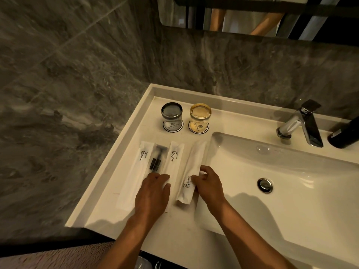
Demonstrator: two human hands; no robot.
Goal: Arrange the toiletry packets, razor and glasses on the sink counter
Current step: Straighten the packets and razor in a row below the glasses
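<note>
Left hand [153,193] palm down, fingers [158,177] curled loosely and pressed flat on the near end of the razor packet [155,162] and the middle "BRUSHING TEETH" packet [173,162]; resting on them, nothing gripped. Right hand [208,184] beside it, fingers [203,170] half curled around the right edge of the rightmost "BRUSHING TEETH" packet [189,171], thumb on its top face near the print; a light pinch, packet still lying on the desk [136,148], slightly tilted against the others and close to the basin edge.

Four long white packets lie side by side on the left part of the desk, long axes pointing away from the person: leftmost "BRUSHING TEETH" packet [136,171], then the razor packet with a black razor showing through, then the middle one, then the one under the right hand. Neighbours touch or nearly touch.

Behind the packets, two glasses upright, each on a round scalloped coaster: grey glass [172,113] left, amber glass [200,113] right, just beside each other, apart.

White basin [272,191] to the right with a chrome drain [264,185]; chrome faucet [300,123] at the back; dark bottle [344,134] at the right edge. Grey marble-look wall [77,74] left and behind; mirror [252,14] above reflects the person's arms. Dim warm light.
</note>
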